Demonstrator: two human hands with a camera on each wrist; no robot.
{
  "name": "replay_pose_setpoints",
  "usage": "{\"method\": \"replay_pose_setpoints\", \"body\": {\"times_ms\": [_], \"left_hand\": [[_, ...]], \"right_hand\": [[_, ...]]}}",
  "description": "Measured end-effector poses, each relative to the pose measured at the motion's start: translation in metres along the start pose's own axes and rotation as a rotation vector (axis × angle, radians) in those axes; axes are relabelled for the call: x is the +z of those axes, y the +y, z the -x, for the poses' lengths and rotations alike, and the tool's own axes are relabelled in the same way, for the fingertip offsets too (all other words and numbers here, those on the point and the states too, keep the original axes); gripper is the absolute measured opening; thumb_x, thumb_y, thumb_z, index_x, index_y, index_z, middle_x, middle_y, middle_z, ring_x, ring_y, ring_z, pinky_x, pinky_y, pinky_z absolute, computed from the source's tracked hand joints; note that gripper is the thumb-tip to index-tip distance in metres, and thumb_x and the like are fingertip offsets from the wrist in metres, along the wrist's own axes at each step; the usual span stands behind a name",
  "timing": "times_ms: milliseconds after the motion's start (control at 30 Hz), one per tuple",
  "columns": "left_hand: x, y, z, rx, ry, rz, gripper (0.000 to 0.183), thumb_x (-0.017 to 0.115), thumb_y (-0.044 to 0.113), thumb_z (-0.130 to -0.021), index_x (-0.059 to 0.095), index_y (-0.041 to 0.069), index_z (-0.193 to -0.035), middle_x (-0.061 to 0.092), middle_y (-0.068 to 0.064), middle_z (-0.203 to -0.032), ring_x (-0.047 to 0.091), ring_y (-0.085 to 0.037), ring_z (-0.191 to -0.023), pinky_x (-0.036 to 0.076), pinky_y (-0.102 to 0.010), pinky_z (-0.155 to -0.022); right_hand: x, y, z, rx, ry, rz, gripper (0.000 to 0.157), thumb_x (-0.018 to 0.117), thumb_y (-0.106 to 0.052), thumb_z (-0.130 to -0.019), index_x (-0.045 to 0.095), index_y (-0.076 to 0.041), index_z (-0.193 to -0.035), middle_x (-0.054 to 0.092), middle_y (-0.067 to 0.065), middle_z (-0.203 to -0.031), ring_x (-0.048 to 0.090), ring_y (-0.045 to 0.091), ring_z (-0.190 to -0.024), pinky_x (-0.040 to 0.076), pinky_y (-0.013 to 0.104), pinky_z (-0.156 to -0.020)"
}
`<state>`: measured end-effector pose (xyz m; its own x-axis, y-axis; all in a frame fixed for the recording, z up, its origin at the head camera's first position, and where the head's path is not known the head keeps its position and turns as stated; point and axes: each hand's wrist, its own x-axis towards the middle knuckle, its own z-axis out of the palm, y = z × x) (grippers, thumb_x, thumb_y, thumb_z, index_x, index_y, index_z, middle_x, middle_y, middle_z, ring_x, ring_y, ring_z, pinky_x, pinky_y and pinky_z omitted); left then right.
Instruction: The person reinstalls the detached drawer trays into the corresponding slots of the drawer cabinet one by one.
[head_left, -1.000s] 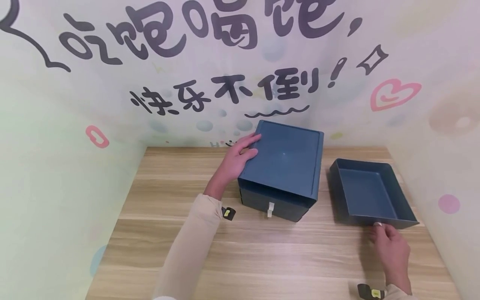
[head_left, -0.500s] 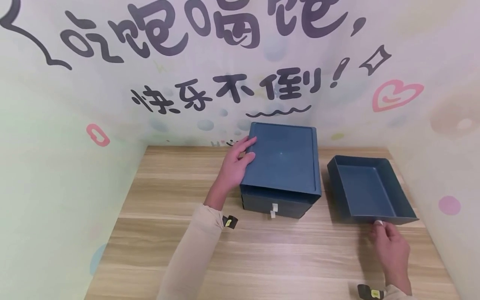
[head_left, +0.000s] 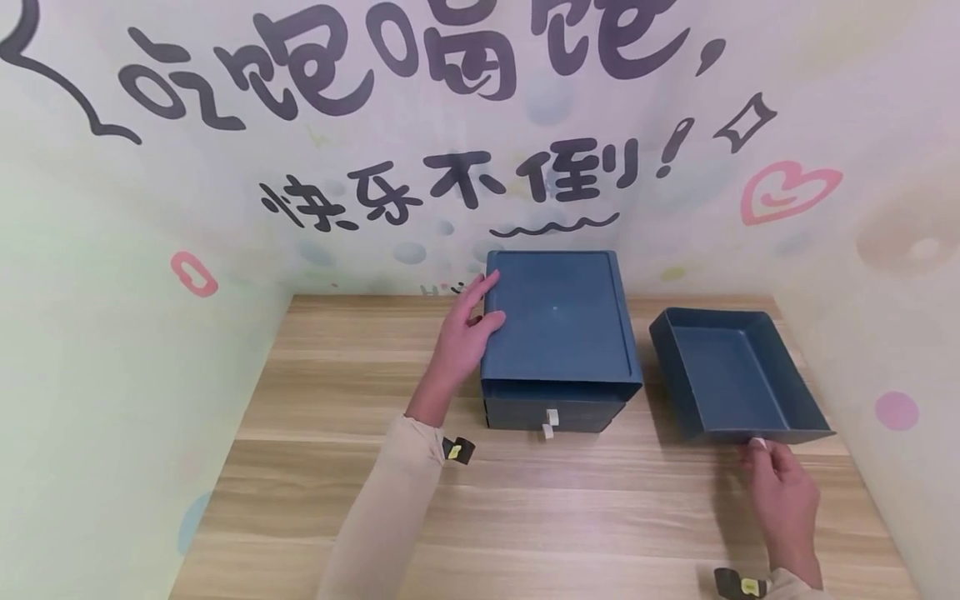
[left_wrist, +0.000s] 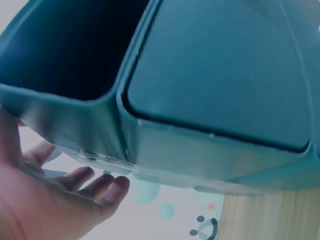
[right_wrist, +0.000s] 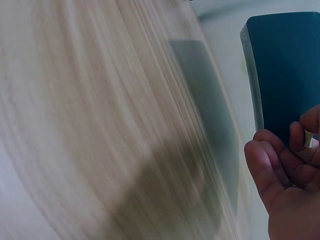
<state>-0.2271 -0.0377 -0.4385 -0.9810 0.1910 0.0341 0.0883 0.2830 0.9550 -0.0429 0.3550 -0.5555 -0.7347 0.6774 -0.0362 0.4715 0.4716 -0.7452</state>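
A dark blue two-tier drawer cabinet (head_left: 551, 321) stands on the table, its upper slot (left_wrist: 75, 47) vacant and its lower drawer (left_wrist: 215, 70) closed. White tabs (head_left: 552, 417) hang at the front. My left hand (head_left: 461, 337) rests on the cabinet's left top edge, with thumb and forefinger on the top; in the left wrist view the other fingers (left_wrist: 107, 192) lie loosely along the side. To the right, my right hand (head_left: 783, 492) pinches the small white pull tab of the removed drawer (head_left: 738, 375), which appears raised off the table.
Behind the wood-grain table (head_left: 337, 358) is a white wall (head_left: 420, 192) with dark lettering and drawings. Side walls (head_left: 97, 333) close in at left and right. Each wrist wears a dark strap (head_left: 457, 450).
The cabinet has turned under my left hand and shifted slightly left, so its front now faces me more squarely. The drawer in my right hand has moved slightly left and farther away.
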Motion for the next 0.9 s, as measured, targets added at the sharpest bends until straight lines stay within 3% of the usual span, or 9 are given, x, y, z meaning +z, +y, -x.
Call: {"method": "replay_pose_setpoints", "body": {"times_ms": [233, 533, 733, 900], "left_hand": [[-0.002, -0.004, -0.023, -0.005, -0.015, -0.017, 0.053, 0.055, 0.040, -0.094, 0.032, 0.052, -0.140, 0.022, 0.018, -0.157, 0.025, -0.012, -0.146, 0.036, -0.044, -0.112], [-0.008, -0.004, -0.048, -0.040, -0.035, -0.020, 0.063, 0.055, 0.043, -0.093, 0.024, 0.044, -0.147, 0.024, 0.017, -0.157, 0.026, -0.017, -0.146, 0.030, -0.045, -0.116], [-0.008, -0.004, -0.054, -0.063, -0.042, 0.026, 0.064, 0.057, 0.039, -0.093, 0.026, 0.036, -0.149, 0.031, 0.007, -0.154, 0.033, -0.018, -0.141, 0.035, -0.045, -0.112], [-0.005, -0.001, -0.055, -0.032, -0.026, 0.023, 0.057, 0.053, 0.036, -0.095, 0.030, 0.035, -0.147, 0.036, 0.001, -0.149, 0.038, -0.021, -0.135, 0.039, -0.045, -0.109]], "right_hand": [[-0.002, -0.004, 0.001, 0.023, -0.001, 0.006, 0.035, 0.045, -0.037, -0.099, 0.066, -0.009, -0.095, 0.046, -0.047, -0.063, 0.046, -0.023, -0.062, 0.036, 0.010, -0.061], [-0.001, -0.005, 0.003, -0.013, -0.008, -0.017, 0.035, 0.047, -0.036, -0.099, 0.066, -0.007, -0.096, 0.049, -0.045, -0.064, 0.051, -0.021, -0.061, 0.036, 0.005, -0.062], [0.001, -0.003, 0.006, 0.001, -0.023, 0.002, 0.036, 0.046, -0.037, -0.099, 0.067, -0.008, -0.099, 0.051, -0.041, -0.066, 0.053, -0.019, -0.062, 0.038, 0.005, -0.063], [0.001, -0.002, 0.006, 0.017, -0.018, 0.004, 0.037, 0.045, -0.038, -0.099, 0.067, -0.008, -0.099, 0.053, -0.039, -0.066, 0.053, -0.018, -0.062, 0.038, 0.007, -0.062]]}}
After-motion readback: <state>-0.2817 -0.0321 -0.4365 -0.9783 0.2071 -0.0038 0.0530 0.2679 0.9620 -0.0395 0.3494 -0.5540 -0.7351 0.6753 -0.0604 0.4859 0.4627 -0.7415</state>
